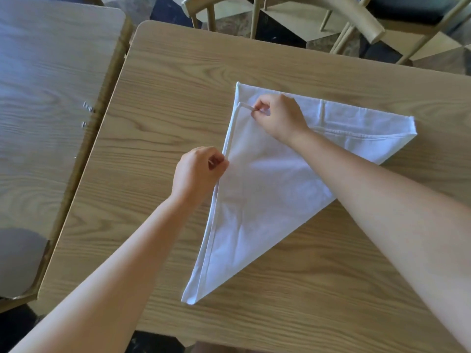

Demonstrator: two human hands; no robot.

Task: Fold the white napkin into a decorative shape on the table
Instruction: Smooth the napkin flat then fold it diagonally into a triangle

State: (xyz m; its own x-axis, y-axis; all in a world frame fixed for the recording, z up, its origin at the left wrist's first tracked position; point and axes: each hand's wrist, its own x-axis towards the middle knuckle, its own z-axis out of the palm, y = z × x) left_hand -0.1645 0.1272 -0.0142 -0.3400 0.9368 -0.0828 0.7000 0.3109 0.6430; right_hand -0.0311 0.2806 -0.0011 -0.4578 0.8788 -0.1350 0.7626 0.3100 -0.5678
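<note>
White napkin [267, 189] lies folded into a triangle on the wooden table [165, 98]. Right hand [279, 117] pinches the top layer's corner hem. Left hand [198, 171] pinches the napkin's left edge.

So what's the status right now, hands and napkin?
Left hand pinching napkin's left hem. Right hand pinching top layer's corner near far point. White napkin folded into triangle, flat on table. Nothing in the way.
</note>
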